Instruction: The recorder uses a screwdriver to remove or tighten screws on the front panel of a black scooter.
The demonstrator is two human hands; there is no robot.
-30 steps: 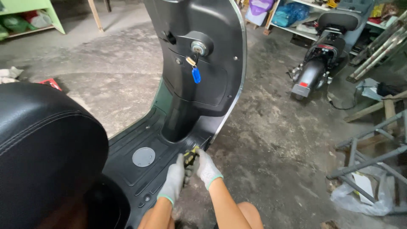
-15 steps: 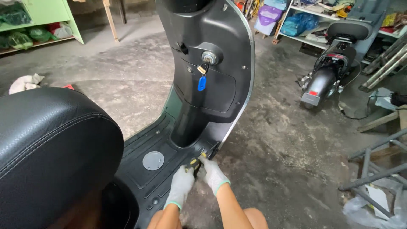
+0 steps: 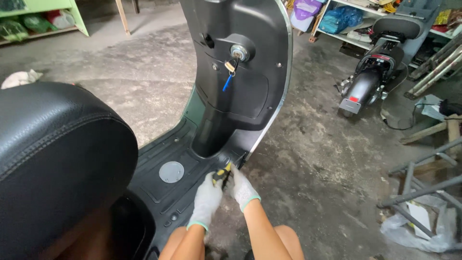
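Nearby, parked scooter (image 3: 370, 77), black seat (image 3: 57, 159) beside gloved hands (image 3: 224, 190), floorboard (image 3: 168, 188)

Scooters: we count two, the near one (image 3: 231, 96) and a far-right one (image 3: 375, 72).
Gloved hands: two, left (image 3: 207, 200), right (image 3: 243, 188).
Screwdrivers: one (image 3: 222, 173).
Floorboard round caps: one (image 3: 171, 172).
Keys: one (image 3: 230, 67).

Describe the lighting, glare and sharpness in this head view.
Head view: soft, even daylight, no hard shadows; a bright sheen on the black seat; the gloved left hand and right hand are sharp around a yellow-handled tool; wide-angle bending at the edges.
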